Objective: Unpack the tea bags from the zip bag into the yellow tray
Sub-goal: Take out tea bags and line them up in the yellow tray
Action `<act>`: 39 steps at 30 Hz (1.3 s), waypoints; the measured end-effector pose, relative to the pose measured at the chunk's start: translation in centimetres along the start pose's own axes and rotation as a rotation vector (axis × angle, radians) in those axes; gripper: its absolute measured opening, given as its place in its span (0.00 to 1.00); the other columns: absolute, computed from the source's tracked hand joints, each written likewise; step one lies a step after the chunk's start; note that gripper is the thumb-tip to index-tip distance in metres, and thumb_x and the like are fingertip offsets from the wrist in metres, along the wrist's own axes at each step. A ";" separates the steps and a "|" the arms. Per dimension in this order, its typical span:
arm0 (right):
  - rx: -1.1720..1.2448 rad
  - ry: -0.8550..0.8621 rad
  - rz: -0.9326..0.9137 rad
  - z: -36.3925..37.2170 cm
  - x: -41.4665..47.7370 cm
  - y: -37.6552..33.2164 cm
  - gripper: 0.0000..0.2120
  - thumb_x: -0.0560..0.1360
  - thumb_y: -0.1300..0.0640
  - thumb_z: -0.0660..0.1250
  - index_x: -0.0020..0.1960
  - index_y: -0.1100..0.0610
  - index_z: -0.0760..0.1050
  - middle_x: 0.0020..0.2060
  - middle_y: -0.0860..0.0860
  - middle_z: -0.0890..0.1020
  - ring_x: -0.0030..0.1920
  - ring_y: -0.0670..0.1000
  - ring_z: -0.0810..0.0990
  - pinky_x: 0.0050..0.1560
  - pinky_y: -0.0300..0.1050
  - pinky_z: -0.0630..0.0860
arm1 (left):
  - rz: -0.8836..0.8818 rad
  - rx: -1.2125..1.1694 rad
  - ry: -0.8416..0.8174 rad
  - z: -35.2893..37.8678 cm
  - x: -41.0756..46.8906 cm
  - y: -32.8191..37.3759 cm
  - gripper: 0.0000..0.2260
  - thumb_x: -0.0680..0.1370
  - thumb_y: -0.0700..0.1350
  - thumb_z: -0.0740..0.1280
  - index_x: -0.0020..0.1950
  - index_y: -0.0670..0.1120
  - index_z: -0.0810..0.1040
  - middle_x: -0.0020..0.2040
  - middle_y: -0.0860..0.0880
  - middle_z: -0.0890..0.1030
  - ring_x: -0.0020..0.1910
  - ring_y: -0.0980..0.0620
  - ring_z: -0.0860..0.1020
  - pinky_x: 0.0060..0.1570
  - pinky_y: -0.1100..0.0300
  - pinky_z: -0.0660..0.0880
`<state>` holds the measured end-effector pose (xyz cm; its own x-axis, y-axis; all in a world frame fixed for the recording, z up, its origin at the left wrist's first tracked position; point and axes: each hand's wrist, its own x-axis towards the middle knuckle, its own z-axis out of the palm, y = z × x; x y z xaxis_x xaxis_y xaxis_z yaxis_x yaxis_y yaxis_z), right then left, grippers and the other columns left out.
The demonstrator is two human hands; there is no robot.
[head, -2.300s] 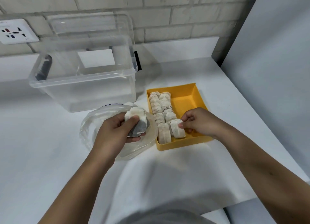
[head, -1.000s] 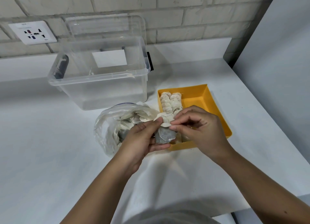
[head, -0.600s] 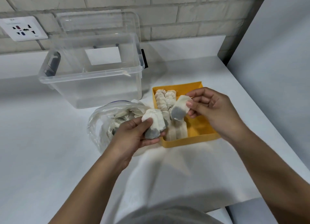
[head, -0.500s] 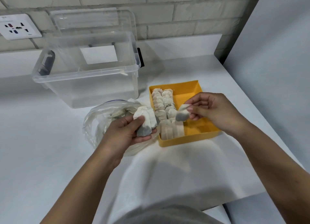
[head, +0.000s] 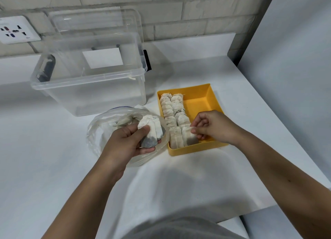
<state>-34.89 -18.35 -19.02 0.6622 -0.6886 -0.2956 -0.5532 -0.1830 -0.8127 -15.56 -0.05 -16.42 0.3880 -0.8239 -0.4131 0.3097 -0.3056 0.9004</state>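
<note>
Nearest: gripping, with the left hand point(head: 129, 144), a small sheaf of tea bags point(head: 152, 131), thumb across the front, fingers curled beneath, just over the open mouth of the zip bag point(head: 97, 131) on the white table point(head: 53, 167).

Level with it: pinching, with the right hand point(head: 213, 126), a single tea bag point(head: 190, 137) by its upper edge, lower end down inside the near end of the yellow tray point(head: 197, 149), touching the second row.

Judged to be mid-placement: seating this one bag at the front of that row. Next, probably: letting go once settled against its neighbours, then reaching across to peel another off the sheaf. Calls for a light two-finger pinch, taking one only and not disturbing the rows.

Further in: two packed rows point(head: 172, 110) along the tray's left side, yellow floor showing on the right. More bags inside the zip bag, count unclear through the crumpled plastic.

Beyond: a clear storage box point(head: 89, 93), then a wall socket point(head: 17, 30) at far left.
</note>
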 end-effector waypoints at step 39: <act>-0.045 -0.169 0.028 -0.7 -1.2 -1.0 0.04 0.74 0.58 0.72 0.46 0.56 0.78 0.33 0.49 0.83 0.37 0.46 0.82 0.41 0.40 0.77 | 0.003 -0.048 0.004 0.8 0.3 -0.3 0.09 0.81 0.43 0.66 0.56 0.41 0.83 0.49 0.43 0.87 0.46 0.47 0.86 0.42 0.61 0.83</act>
<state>-35.46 -17.78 -17.49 0.7194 -0.5670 -0.4014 -0.5924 -0.1989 -0.7807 -16.17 -0.61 -16.70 0.3928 -0.8226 -0.4111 0.3500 -0.2796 0.8940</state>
